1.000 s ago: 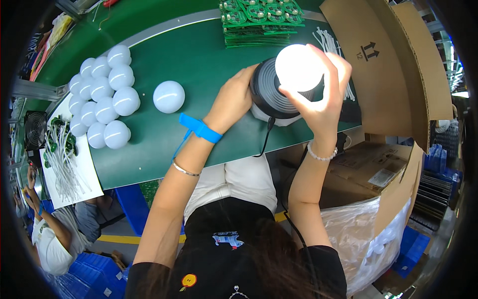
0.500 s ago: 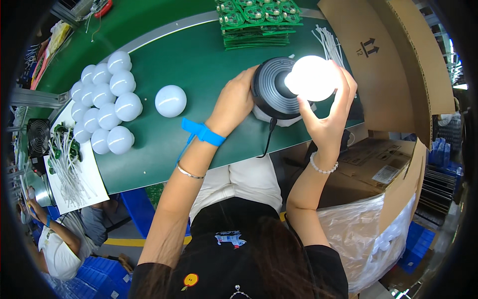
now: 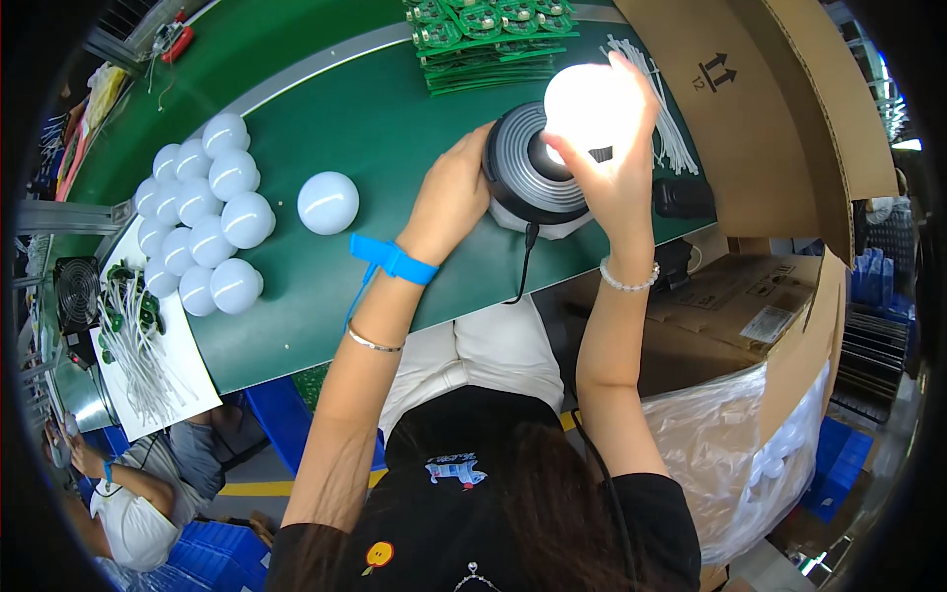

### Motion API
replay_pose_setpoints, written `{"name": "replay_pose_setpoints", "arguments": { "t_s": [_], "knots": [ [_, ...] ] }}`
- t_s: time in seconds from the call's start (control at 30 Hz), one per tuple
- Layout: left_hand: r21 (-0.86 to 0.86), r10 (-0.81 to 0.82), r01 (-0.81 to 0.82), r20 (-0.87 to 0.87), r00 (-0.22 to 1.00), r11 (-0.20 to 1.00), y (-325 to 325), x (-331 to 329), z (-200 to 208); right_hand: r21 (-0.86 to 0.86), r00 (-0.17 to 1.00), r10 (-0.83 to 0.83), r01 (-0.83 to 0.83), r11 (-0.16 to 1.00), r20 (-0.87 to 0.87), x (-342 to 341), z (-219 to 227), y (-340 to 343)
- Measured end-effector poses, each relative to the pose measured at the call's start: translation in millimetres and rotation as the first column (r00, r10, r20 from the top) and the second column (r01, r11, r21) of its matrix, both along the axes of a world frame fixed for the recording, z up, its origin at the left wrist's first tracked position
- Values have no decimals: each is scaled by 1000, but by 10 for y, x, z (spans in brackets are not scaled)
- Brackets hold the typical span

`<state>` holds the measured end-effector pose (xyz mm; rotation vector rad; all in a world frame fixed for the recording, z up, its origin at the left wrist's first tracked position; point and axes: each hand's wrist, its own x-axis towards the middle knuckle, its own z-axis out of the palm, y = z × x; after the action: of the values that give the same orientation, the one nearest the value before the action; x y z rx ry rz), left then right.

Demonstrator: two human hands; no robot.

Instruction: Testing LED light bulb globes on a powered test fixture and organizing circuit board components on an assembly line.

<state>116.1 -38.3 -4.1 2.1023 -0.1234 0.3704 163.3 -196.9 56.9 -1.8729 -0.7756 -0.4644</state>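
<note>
A lit white light bulb (image 3: 590,111) glows strongly in my right hand (image 3: 623,187), fingers and thumb curled around its globe. Its lower end is by the middle of a round, ridged black-and-grey lamp base (image 3: 521,168); glare and my hand hide whether they join. My left hand (image 3: 449,197) grips the base's left side, its fingertips partly out of sight. From the base a black cable (image 3: 525,266) runs toward the table's front edge. One unlit white bulb (image 3: 328,203) rests left of my left hand, with a cluster of similar bulbs (image 3: 197,202) farther left.
Stacked green circuit boards (image 3: 493,49) stand at the back of the green table (image 3: 395,128). White wires (image 3: 659,118) and a small black box (image 3: 684,198) lie on the right, beside open cardboard boxes (image 3: 735,109). More wires (image 3: 143,350) lie on white paper at left. A co-worker (image 3: 138,503) is at lower left.
My right hand has shifted the glowing bulb upward and left, more over the base's middle. My left hand keeps its hold on the base. The whole view has shifted slightly.
</note>
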Motion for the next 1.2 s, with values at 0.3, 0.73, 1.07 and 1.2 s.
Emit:
{"name": "replay_pose_setpoints", "arguments": {
  "t_s": [0.3, 0.73, 1.07, 1.2],
  "knots": [
    [3, 1, -1, 11, 1000, 1000, 3, -4, -5, -167, 969, -164, 195, 966, 185, -302, 115, -74],
    [18, 59, -61, 76, 995, 998, -22, 6, 58, -12, 984, -128, 131, 991, 127, -187, 1, 62],
    [-103, 48, -22, 255, 966, 994, 347, -1380, 195, -75, 987, 64, -53, 996, 148, -1259, -568, 728],
    [-34, 348, -347, 43, 937, 937, 658, -1975, -82, -217, 903, 418, -429, 877, -98, -1469, -745, 1014]
  ]
}}
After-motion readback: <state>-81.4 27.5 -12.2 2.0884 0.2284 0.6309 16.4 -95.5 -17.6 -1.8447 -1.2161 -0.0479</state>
